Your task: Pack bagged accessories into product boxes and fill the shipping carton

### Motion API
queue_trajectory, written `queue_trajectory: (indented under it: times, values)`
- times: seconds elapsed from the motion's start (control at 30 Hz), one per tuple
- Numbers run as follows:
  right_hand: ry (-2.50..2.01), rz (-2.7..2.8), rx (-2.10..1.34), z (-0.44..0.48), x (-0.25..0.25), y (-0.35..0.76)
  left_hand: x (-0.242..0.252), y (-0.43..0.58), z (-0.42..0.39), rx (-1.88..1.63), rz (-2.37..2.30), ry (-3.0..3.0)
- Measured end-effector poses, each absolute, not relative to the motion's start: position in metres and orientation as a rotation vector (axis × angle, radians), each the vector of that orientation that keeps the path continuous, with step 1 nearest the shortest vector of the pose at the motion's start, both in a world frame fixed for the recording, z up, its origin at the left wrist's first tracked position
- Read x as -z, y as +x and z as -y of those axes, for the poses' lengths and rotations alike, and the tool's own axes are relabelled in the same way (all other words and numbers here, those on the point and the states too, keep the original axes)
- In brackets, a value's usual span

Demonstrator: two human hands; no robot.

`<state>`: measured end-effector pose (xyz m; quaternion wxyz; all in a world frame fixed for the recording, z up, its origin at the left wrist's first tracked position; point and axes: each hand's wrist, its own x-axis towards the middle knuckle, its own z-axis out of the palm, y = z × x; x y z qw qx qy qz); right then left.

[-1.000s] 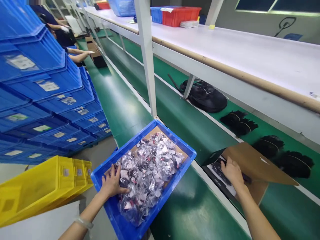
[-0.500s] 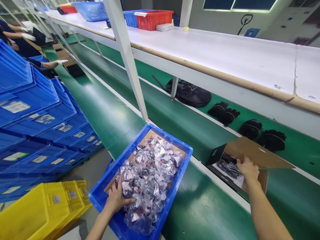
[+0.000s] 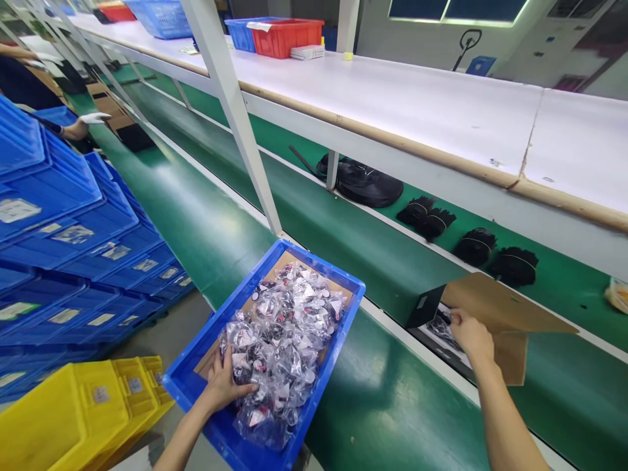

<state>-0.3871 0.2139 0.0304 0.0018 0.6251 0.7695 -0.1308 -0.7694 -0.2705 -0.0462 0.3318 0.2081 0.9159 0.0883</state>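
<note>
A blue bin (image 3: 343,291) full of small clear plastic bags (image 3: 284,333) sits at the near edge of the green conveyor belt (image 3: 206,216). My left hand (image 3: 223,386) lies on the bags at the bin's near corner, fingers curled into the pile. My right hand (image 3: 471,337) reaches into an open cardboard box (image 3: 495,307) on the belt, fingers on dark packets lying on white paper inside. Whether it grips one I cannot tell.
Stacked blue bins (image 3: 59,222) and yellow bins (image 3: 73,412) stand at left. Black bundles (image 3: 424,219) and a black coil (image 3: 366,183) lie under the white shelf (image 3: 417,104). A white post (image 3: 235,118) rises behind the bin. A co-worker's gloved hand (image 3: 91,119) is far up the belt.
The view has swung right and down. My right hand moved a little deeper toward the box's far side. My left hand stays on the bags.
</note>
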Motion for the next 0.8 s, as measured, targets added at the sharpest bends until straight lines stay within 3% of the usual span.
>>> queue_trajectory:
  times: [0.13,0.3,0.47,0.8]
  values:
    - [1.646,-2.798,0.671,-0.152,-0.063,-0.464,0.034,-0.760,0.259,-0.238,-2.345,0.497]
    - [0.814,-2.823,1.030,-0.095,-0.044,-0.611,0.030,-0.746,0.258,-0.308,-2.313,0.405]
    - [0.914,-2.455,0.924,-0.056,0.002,-0.704,0.031,-0.742,0.260,-0.426,-2.306,0.268]
    - [0.936,-2.271,1.161,0.043,0.034,-0.680,0.042,-0.722,0.245,-0.875,-2.213,0.337]
